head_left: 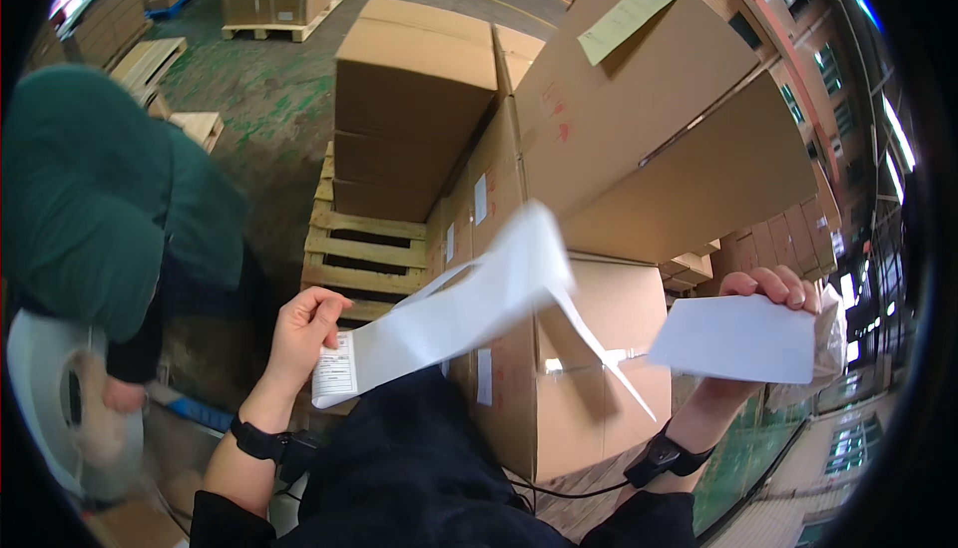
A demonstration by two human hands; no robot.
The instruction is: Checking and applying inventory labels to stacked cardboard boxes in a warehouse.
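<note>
White strip: the long white strip [449, 303] is hanging in front of the person's body, between the hands; its blurred far part is bending into a loop, probably from its own springiness, as no hand is gripping it there
Left hand: the left hand [307, 326] is pinching the strip's near end between thumb and fingers, likely to leave the printed label [337, 366] there uncovered and readable
Narrow tail: a thin tail [604, 356] is dangling from the far part, apparently because nothing is supporting it
Right hand: the right hand [773, 288] is gripping a white sheet [733, 340], its fingers curling over the upper edge and so leaving most of the face exposed; I cannot tell whether it is one layer or several
Cartons: brown cartons [414, 59] are standing on a wooden pallet [364, 249], presumably for moving as one load
Yellow-green paper: a paper [634, 14] is resting on the large carton [639, 99], perhaps for easy viewing
Co-worker: a person in a green jacket [200, 199] is bending at the left
</note>
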